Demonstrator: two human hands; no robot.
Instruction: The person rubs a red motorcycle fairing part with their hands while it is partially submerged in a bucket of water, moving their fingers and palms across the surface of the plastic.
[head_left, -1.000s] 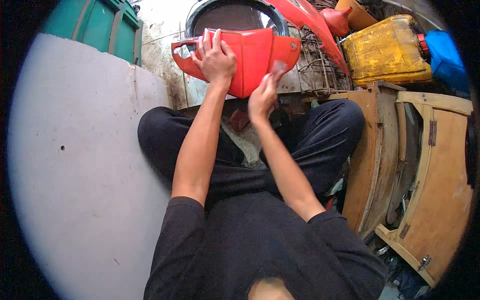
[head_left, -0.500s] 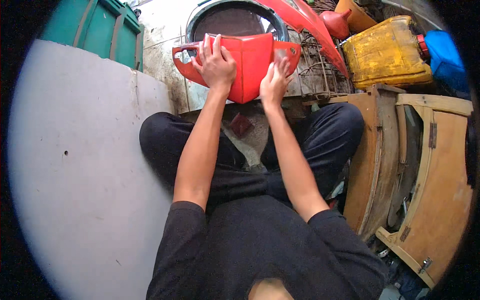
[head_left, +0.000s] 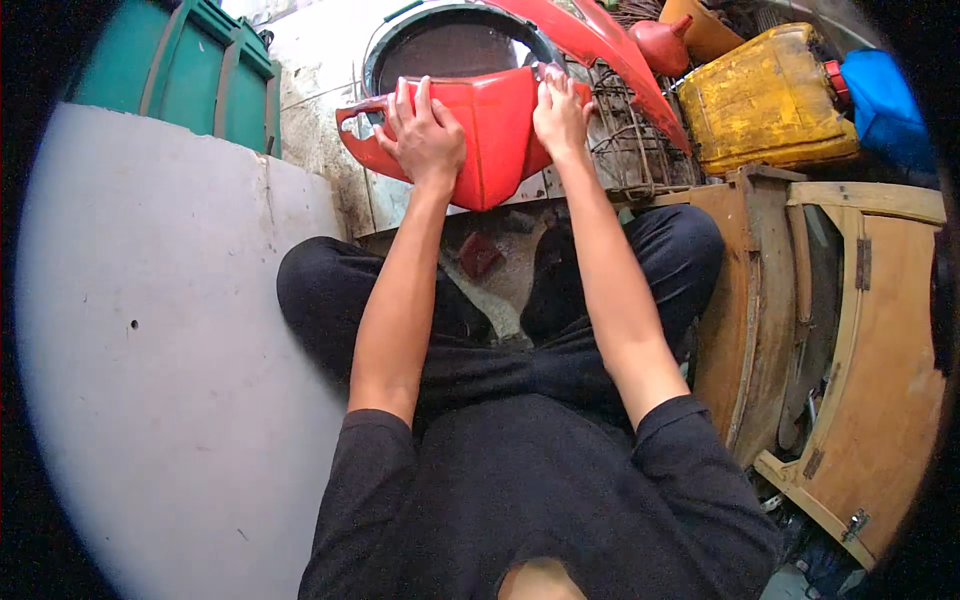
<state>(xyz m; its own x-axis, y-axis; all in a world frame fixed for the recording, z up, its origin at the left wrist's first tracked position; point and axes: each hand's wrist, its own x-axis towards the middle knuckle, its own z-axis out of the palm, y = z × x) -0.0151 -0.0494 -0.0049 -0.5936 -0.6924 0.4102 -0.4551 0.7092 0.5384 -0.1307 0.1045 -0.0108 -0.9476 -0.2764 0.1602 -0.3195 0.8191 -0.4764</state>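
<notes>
A red, glossy, pointed plastic panel [head_left: 485, 150], like a motorcycle fairing, lies over the near side of a dark round basin [head_left: 385, 60]. My left hand [head_left: 428, 140] holds the panel's left half, fingers spread over its face and tips at the upper edge. My right hand [head_left: 562, 115] lies on the right half, fingers bent forward near the upper right edge. A small greyish thing shows by the right fingertips; what it is I cannot make out. The basin has dark liquid inside.
Another long red panel [head_left: 620, 60], a red funnel [head_left: 662, 45] and a stained yellow jerrycan [head_left: 765, 100] lie at the back right, near a wire rack [head_left: 630, 135]. Wooden cabinet doors [head_left: 880, 370] stand right; a pale board [head_left: 160, 330] fills the left.
My right hand has moved up and outward along the panel, toward its upper right edge. The left hand keeps its place on the panel, which has shifted slightly left.
</notes>
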